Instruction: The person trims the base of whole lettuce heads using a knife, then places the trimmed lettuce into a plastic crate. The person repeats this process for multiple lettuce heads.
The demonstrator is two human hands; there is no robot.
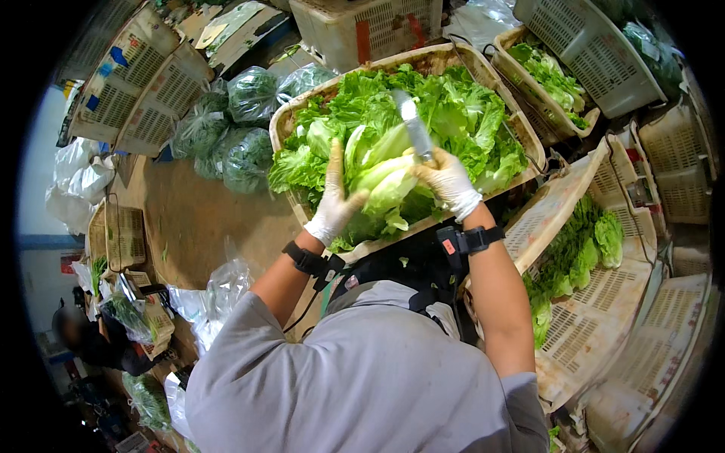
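Note:
My left hand (338,198), in a thin whitish glove, lies with fingers spread against the left side of a lettuce head (388,178). My right hand (444,178), gloved too, grips a knife (415,125) whose blade points up and away over the leaves. Its fingertips are also at the right side of that head. Beneath both hands a large plastic crate (527,133) is heaped with green leafy lettuce (476,107). The knife's handle is hidden in my right fist. Both wrists carry black straps with small devices.
Bags of greens (247,153) sit left of the crate. At the right, a tilted crate (600,306) holds more lettuce; a smaller lettuce crate (592,122) stands at the upper right. Stacked crates (139,85) lean at the upper left. Clear plastic bags (226,283) lie lower left. A person (107,345) is at the far left.

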